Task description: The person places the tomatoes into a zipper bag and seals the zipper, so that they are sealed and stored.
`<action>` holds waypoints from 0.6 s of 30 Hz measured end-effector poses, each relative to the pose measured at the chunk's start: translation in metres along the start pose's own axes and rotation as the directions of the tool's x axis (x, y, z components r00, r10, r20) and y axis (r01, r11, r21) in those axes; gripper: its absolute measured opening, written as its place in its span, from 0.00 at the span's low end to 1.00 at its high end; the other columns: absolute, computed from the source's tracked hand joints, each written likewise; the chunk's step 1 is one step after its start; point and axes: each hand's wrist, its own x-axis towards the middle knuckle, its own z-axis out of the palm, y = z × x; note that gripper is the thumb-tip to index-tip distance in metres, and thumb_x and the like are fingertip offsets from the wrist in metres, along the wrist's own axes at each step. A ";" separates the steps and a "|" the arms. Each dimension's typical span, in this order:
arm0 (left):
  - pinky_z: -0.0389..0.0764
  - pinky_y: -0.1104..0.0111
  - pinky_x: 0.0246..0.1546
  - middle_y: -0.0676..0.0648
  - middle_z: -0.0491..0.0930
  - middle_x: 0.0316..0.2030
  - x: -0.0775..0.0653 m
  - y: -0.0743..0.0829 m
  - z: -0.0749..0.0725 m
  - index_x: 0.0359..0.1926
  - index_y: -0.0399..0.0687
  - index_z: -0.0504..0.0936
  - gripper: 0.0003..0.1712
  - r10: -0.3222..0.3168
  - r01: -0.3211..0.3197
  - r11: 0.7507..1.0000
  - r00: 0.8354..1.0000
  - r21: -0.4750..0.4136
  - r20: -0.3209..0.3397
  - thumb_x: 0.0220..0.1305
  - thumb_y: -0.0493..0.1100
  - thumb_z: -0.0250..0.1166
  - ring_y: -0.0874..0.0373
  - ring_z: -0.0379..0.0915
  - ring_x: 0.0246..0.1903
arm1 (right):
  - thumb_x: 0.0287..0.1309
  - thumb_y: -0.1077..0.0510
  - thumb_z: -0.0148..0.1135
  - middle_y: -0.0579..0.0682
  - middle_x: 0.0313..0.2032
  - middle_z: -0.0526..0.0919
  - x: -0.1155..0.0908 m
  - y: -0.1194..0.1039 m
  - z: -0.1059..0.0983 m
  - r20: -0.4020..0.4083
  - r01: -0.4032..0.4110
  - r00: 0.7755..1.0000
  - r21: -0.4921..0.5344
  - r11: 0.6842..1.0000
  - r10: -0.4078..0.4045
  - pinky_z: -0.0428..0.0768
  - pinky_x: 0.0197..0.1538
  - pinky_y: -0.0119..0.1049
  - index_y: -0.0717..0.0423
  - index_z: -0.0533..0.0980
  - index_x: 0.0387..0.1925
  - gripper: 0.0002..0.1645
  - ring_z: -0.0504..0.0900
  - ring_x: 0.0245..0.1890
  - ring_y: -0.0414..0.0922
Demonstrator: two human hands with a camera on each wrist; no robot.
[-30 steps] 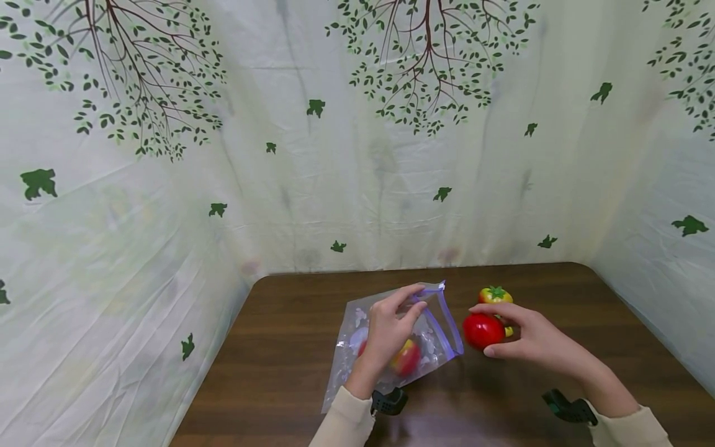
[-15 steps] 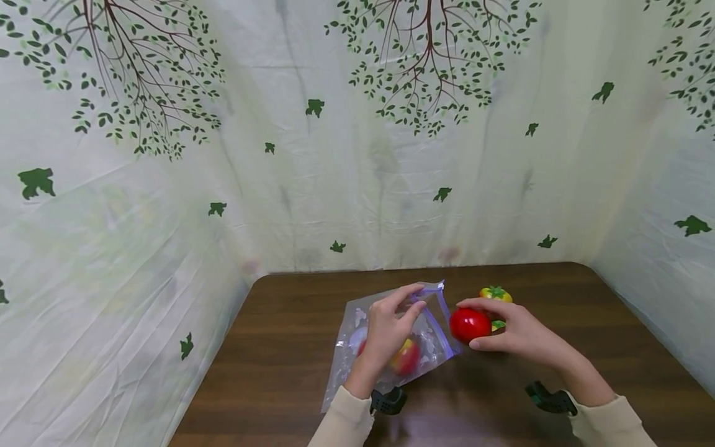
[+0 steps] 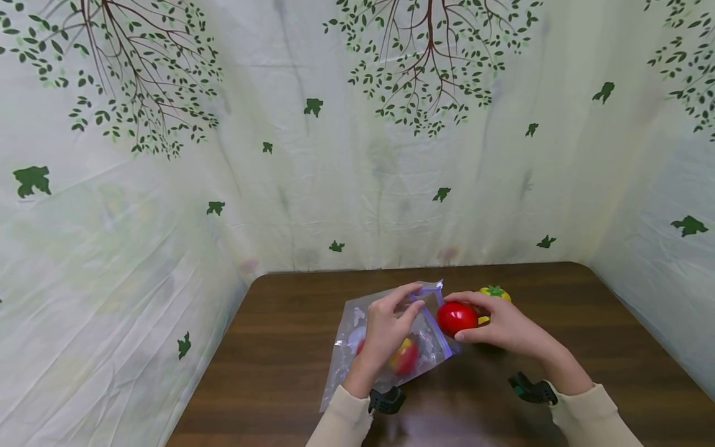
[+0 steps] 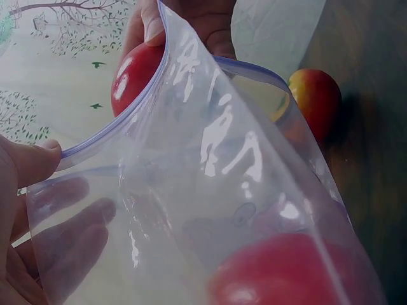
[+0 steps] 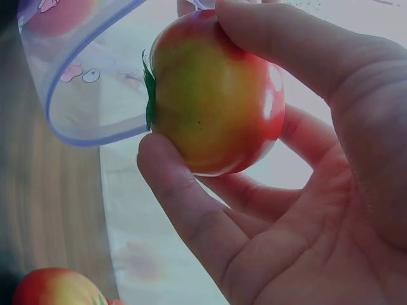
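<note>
My left hand (image 3: 388,326) pinches the mouth edge of a clear zip bag (image 4: 152,216) with a purple seal, thumb on one side and fingers on the other. Red-and-yellow fruit (image 3: 404,357) shows through the plastic inside. My right hand (image 3: 505,323) grips a glossy red tomato (image 3: 457,318) between thumb and fingers. In the right wrist view this tomato (image 5: 210,95) has a yellow-green side, and its green leafy top faces the bag's parted purple rim (image 5: 76,136). The left wrist view puts it right at the bag's mouth, partly hidden behind the seal.
Another red-and-yellow tomato with a green top (image 3: 497,293) sits on the dark wooden table (image 3: 296,323), behind my right hand. A white cloth (image 3: 380,205) printed with trees and leaves hangs around the table's back and sides.
My right hand has carried the red tomato leftward, from near the other tomato to the bag's mouth. My left hand and the bag have stayed almost still.
</note>
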 end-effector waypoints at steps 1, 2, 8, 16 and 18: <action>0.83 0.71 0.43 0.53 0.85 0.51 0.000 0.000 0.000 0.58 0.48 0.83 0.19 -0.004 0.004 1.000 1.000 0.002 0.002 0.67 0.44 0.69 0.64 0.84 0.44 | 0.50 0.48 0.79 0.49 0.56 0.78 0.001 0.000 0.000 0.003 0.000 1.000 0.006 1.000 0.000 0.85 0.42 0.40 0.40 0.74 0.64 0.39 0.78 0.51 0.55; 0.83 0.71 0.43 0.53 0.85 0.51 0.000 0.001 -0.001 0.58 0.48 0.83 0.19 -0.006 0.006 1.000 1.000 0.003 0.005 0.67 0.44 0.69 0.64 0.84 0.44 | 0.51 0.48 0.79 0.49 0.57 0.77 0.002 0.000 0.001 0.008 0.000 1.000 0.012 1.000 0.000 0.85 0.42 0.40 0.41 0.74 0.65 0.39 0.78 0.51 0.55; 0.82 0.71 0.43 0.52 0.85 0.52 0.000 0.001 -0.001 0.58 0.47 0.83 0.19 -0.009 0.009 1.000 1.000 0.007 0.008 0.67 0.44 0.68 0.63 0.84 0.44 | 0.48 0.47 0.80 0.47 0.58 0.77 0.006 0.000 0.004 0.000 -0.040 0.999 0.044 0.998 0.040 0.85 0.43 0.42 0.36 0.74 0.64 0.41 0.77 0.53 0.55; 0.83 0.71 0.43 0.53 0.85 0.52 0.000 0.001 -0.001 0.59 0.49 0.83 0.19 -0.018 0.017 1.000 1.000 0.009 0.014 0.68 0.46 0.68 0.64 0.84 0.44 | 0.49 0.47 0.79 0.49 0.59 0.76 0.010 0.002 0.006 0.016 -0.028 0.999 0.046 0.999 0.028 0.84 0.45 0.41 0.36 0.73 0.65 0.40 0.77 0.54 0.55; 0.82 0.71 0.43 0.54 0.85 0.52 0.000 0.001 -0.002 0.59 0.49 0.83 0.19 -0.019 0.018 1.000 1.000 0.013 0.016 0.68 0.46 0.67 0.64 0.84 0.45 | 0.49 0.47 0.79 0.49 0.59 0.76 0.011 0.002 0.006 0.027 -0.029 0.999 0.051 0.998 0.028 0.84 0.45 0.41 0.36 0.73 0.65 0.40 0.77 0.54 0.54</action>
